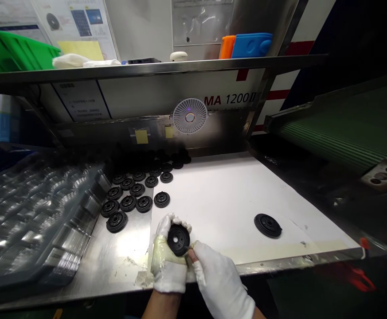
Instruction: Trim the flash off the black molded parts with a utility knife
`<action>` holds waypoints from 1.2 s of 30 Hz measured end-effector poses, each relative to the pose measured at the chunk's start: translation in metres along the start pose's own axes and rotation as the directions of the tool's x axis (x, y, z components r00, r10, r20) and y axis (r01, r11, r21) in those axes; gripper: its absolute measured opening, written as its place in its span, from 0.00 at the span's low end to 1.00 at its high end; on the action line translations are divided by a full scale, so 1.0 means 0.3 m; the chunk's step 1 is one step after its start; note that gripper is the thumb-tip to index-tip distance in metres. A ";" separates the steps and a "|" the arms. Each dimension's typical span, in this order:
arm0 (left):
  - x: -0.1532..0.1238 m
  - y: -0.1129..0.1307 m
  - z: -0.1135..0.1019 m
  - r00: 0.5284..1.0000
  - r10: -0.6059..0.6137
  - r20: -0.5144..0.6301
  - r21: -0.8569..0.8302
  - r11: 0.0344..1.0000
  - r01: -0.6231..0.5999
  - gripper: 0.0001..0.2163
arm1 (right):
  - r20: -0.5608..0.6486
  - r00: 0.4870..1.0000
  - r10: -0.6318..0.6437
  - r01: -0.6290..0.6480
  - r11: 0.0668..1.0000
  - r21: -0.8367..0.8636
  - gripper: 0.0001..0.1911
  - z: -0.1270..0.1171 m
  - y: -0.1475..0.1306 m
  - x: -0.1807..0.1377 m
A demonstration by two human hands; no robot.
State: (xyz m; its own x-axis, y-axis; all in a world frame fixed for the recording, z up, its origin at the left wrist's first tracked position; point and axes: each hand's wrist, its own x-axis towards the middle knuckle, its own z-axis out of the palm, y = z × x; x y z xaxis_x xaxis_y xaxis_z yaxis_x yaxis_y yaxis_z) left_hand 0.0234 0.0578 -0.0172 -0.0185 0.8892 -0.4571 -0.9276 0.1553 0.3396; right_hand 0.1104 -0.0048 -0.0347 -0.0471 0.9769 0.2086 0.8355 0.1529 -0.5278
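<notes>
**A:** ok so what's each hand actually doing here, going by the head cam?

**B:** Left hand [168,259] is curled around a black rubber disc [178,239], fingers up the far side and the palm cupped under it, so that one's properly gripping. Both hands wear white gloves, and the left palm looks coated.

**A:** and the right?

**B:** Right hand [218,281] comes in from the lower right, closed to a pinch right at the disc's rim. There might be something thin in that pinch, but it's too small to make out, so I can't say.

**A:** where's the disc sitting relative to them?

**B:** Just above the bench edge, held up in the left hand with its face tilted toward the camera. It's round, so no real long axis. The left hand is nearer, with the right only touching at the edge.

**A:** anything close by?

**B:** More discs [128,199] sit in loose rows ahead and to the left, on the steel bench [113,274]. One lone disc [268,225] lies off to the right on a white paper sheet [220,208], well apart from the hands.
</notes>
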 end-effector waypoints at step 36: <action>-0.003 -0.014 0.017 1.000 -0.020 0.023 -0.059 0.998 0.021 0.02 | -0.072 0.997 0.008 -0.005 0.999 0.034 0.15 0.014 0.004 -0.008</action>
State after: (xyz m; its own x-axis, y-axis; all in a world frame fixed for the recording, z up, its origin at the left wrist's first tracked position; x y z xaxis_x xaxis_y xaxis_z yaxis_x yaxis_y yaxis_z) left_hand 0.0293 0.0585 -0.0141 0.0088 0.8958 -0.4443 -0.9483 0.1485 0.2806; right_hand 0.1092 -0.0064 -0.0392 -0.0012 0.9649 0.2628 0.8165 0.1526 -0.5568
